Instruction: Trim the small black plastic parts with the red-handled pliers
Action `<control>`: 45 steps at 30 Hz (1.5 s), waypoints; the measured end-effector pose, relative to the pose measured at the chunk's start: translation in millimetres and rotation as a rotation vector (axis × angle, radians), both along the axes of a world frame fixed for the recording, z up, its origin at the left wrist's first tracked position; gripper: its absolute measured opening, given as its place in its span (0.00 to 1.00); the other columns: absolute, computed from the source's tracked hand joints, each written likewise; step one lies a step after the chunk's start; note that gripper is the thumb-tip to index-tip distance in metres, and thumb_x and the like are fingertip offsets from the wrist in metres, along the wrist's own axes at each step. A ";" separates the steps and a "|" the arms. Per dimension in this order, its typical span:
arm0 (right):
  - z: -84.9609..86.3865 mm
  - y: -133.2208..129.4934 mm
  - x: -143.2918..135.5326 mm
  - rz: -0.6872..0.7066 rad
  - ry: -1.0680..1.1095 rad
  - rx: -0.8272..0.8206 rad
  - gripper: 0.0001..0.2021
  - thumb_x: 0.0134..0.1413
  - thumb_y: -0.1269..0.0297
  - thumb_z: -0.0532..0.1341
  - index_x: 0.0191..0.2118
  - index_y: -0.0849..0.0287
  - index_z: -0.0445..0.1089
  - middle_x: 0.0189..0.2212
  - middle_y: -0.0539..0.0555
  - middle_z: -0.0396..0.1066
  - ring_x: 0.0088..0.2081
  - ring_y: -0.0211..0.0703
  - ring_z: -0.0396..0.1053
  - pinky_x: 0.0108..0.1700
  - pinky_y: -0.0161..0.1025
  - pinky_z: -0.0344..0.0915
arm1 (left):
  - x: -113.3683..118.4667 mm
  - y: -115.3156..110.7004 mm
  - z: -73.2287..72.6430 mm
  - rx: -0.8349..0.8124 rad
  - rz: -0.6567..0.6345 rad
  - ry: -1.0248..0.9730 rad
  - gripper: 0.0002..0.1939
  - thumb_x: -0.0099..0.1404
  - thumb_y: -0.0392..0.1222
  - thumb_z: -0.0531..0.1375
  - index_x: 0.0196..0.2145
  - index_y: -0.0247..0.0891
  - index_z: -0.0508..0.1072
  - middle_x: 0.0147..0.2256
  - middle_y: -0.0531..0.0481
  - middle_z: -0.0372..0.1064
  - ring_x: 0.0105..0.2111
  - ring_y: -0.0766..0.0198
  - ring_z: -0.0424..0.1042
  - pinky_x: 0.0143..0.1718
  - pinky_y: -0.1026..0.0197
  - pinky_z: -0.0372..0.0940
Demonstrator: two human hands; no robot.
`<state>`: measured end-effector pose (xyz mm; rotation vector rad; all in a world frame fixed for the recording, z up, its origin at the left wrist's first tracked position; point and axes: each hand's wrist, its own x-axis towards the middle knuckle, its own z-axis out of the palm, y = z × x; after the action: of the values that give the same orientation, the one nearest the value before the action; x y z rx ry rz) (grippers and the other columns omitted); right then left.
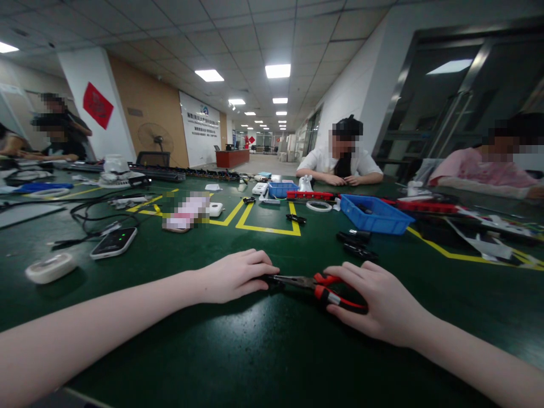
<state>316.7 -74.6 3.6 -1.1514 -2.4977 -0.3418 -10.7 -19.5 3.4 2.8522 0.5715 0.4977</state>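
1. Left hand (240, 276) pinches a small black piece (275, 285) at the green table (238, 351).
2. Red-handled pliers (322, 293) sit between the hands, tips at that piece; whether they bite it, I cannot tell.
3. Right hand (378, 301) holds the pliers' handles, fingers curled round them.

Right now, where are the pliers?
In the head view, the pliers are just right of centre, in the right hand, their tips by the left hand.
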 end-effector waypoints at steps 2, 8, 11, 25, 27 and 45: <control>-0.1 -0.2 0.0 0.000 0.006 0.016 0.21 0.57 0.49 0.62 0.51 0.54 0.71 0.38 0.56 0.77 0.31 0.45 0.71 0.35 0.43 0.63 | -0.1 0.0 -0.1 -0.002 0.004 0.006 0.17 0.75 0.39 0.55 0.60 0.39 0.67 0.53 0.42 0.68 0.51 0.55 0.70 0.54 0.52 0.67; -0.4 -1.6 -0.5 -0.011 0.017 0.037 0.22 0.57 0.49 0.63 0.53 0.55 0.70 0.40 0.57 0.77 0.35 0.46 0.73 0.38 0.44 0.64 | 0.6 0.2 -0.6 0.010 0.009 0.020 0.17 0.75 0.38 0.55 0.59 0.38 0.67 0.53 0.42 0.68 0.51 0.54 0.70 0.54 0.52 0.67; -1.3 -1.4 -0.5 -0.005 0.024 0.070 0.23 0.57 0.49 0.63 0.53 0.55 0.70 0.41 0.57 0.77 0.36 0.47 0.74 0.38 0.44 0.65 | 0.7 0.2 -0.6 0.008 0.002 0.013 0.17 0.75 0.38 0.54 0.59 0.38 0.68 0.52 0.42 0.68 0.51 0.55 0.70 0.54 0.53 0.67; -3.4 -1.0 0.9 0.016 0.023 0.100 0.24 0.59 0.46 0.61 0.54 0.56 0.68 0.41 0.58 0.76 0.36 0.48 0.73 0.39 0.45 0.65 | 0.2 0.0 1.2 0.005 -0.011 0.033 0.17 0.76 0.38 0.53 0.59 0.39 0.68 0.53 0.43 0.68 0.51 0.55 0.69 0.54 0.54 0.66; -3.5 -1.3 1.0 0.017 0.022 0.116 0.24 0.59 0.46 0.61 0.55 0.56 0.68 0.42 0.58 0.76 0.36 0.48 0.73 0.39 0.45 0.65 | -0.3 0.0 1.5 0.009 -0.008 0.047 0.17 0.76 0.39 0.52 0.60 0.39 0.67 0.53 0.43 0.68 0.52 0.55 0.69 0.54 0.54 0.65; -4.5 -2.1 -0.8 0.052 -0.032 0.291 0.24 0.59 0.48 0.62 0.54 0.60 0.69 0.42 0.59 0.76 0.35 0.47 0.71 0.38 0.44 0.63 | -0.4 1.0 -0.9 0.076 -0.005 0.072 0.16 0.78 0.39 0.49 0.57 0.37 0.69 0.51 0.43 0.70 0.50 0.56 0.71 0.52 0.55 0.66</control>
<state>315.9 -76.7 -0.9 -0.9696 -2.3987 -0.6871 -11.2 -18.5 2.5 2.9536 0.5699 0.4267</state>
